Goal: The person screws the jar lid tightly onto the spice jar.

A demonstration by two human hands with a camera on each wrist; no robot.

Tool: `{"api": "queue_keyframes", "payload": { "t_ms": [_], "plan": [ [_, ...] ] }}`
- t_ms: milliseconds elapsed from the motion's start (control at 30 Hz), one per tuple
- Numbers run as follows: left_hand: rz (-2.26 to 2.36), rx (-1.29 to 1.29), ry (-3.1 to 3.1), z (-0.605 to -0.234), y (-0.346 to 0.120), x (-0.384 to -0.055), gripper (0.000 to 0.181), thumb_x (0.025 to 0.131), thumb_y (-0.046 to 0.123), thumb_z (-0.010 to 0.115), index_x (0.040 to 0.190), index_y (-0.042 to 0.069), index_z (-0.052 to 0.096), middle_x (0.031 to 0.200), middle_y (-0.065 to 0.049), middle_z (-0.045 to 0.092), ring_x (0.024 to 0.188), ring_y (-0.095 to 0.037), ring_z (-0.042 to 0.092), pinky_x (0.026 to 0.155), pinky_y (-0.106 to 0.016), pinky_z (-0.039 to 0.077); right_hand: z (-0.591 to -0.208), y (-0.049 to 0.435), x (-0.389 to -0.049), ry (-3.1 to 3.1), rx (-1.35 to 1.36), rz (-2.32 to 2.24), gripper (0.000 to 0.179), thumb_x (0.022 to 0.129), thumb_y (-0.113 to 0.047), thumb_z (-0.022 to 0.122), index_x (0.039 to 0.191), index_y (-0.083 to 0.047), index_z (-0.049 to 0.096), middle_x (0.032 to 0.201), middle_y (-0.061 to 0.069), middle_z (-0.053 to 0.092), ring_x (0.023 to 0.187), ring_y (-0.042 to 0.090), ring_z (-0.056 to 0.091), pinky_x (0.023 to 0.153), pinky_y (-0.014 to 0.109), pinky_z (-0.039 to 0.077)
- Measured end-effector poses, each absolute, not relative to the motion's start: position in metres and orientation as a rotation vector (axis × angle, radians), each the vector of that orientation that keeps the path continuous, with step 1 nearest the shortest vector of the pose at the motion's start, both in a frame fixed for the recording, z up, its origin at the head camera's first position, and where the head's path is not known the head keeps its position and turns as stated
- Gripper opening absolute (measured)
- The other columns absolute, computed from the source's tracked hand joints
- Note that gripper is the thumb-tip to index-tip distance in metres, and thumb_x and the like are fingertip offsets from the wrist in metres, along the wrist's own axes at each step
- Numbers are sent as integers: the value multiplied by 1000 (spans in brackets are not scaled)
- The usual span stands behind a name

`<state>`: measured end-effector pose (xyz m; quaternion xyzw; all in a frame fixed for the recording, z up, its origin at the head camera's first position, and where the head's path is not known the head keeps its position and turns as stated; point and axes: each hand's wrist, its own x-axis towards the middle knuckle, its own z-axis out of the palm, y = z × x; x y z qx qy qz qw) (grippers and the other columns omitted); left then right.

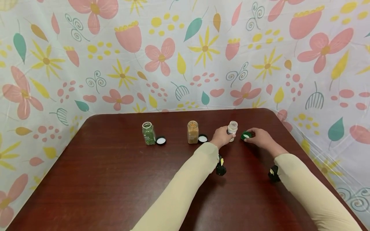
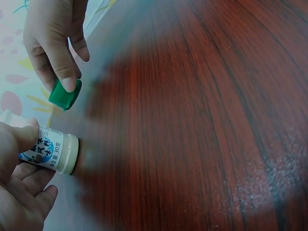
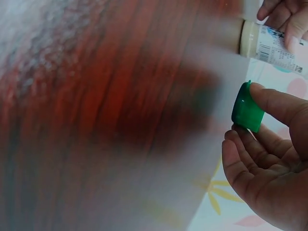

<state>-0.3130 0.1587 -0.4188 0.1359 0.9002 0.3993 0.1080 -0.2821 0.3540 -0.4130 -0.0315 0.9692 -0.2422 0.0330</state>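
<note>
My left hand (image 1: pixel 222 137) grips a small clear bottle (image 1: pixel 232 128) with a printed label, upright near the table's back right and without a lid. In the left wrist view the label (image 2: pixel 42 147) faces the camera between thumb and fingers. A little to the right, my right hand (image 1: pixel 261 138) pinches a green cap (image 1: pixel 246 136) between thumb and fingers, its pale inner side partly seen in the head view. The right wrist view shows the green cap (image 3: pixel 248 109) held apart from the bottle (image 3: pixel 272 43).
On the dark wooden table (image 1: pixel 95 179), left of the hands, stand a jar of green flakes (image 1: pixel 148 134) and a jar of tan granules (image 1: pixel 192 132), both uncapped. Beside each lies a black lid, the left lid (image 1: pixel 161 141) and the right lid (image 1: pixel 203 138). A floral curtain (image 1: pixel 162 83) hangs behind.
</note>
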Motion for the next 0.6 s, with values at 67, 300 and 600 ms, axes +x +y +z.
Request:
{"api": "queue_keyframes", "payload": {
  "t_ms": [67,300,600],
  "plan": [
    [1181,387,2643,-417,158,-312,42,101,29,67,138,11,61,134,-4,69,122,-19,66,100,-31,55,-411,353,-280,2987,-107,-757,54,96,-22,69,132,16,54,127,38,59,108,47,59,99,63,49],
    [1159,371,2660,-415,157,-310,40,100,29,68,136,12,63,133,-3,70,120,-19,67,99,-31,55,-404,350,-274,2991,-141,-791,54,97,-21,69,132,16,54,125,38,60,107,47,61,97,62,51],
    [1185,356,2642,-417,155,-305,40,100,27,69,136,11,63,132,-4,70,118,-20,67,98,-31,55,-400,345,-261,2980,-190,-857,49,97,-19,69,132,12,55,122,34,63,108,44,62,93,58,54]
  ]
}}
